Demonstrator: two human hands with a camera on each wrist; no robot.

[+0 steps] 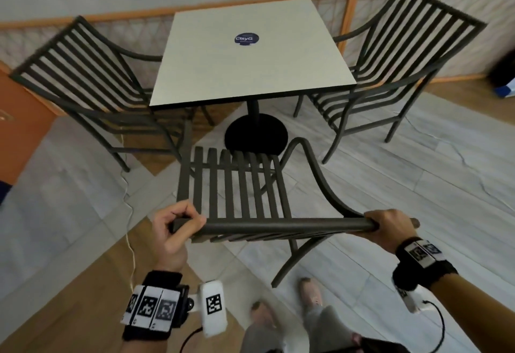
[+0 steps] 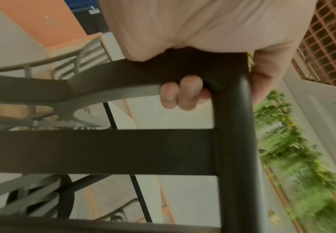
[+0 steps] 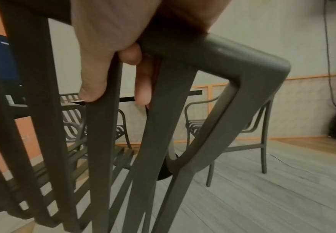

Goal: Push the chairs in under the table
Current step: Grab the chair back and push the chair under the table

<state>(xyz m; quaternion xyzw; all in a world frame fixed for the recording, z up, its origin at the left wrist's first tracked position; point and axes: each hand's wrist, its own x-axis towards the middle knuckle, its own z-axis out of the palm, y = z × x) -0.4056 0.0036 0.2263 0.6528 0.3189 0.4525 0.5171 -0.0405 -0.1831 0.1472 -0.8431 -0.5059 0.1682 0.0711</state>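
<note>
Gripping near chair top rail: both hands; table bare.

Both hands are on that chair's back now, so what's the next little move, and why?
Probably a short straight push toward the table. The left hand and right hand hold the near chair by its top rail, and its seat sits short of the tabletop edge, lined up with the black base.

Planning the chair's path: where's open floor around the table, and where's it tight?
Open: grey floor between the held slatted chair and right chair. Tight: the white square table's round black base ahead of the seat, and the left chair close beside it.
</note>
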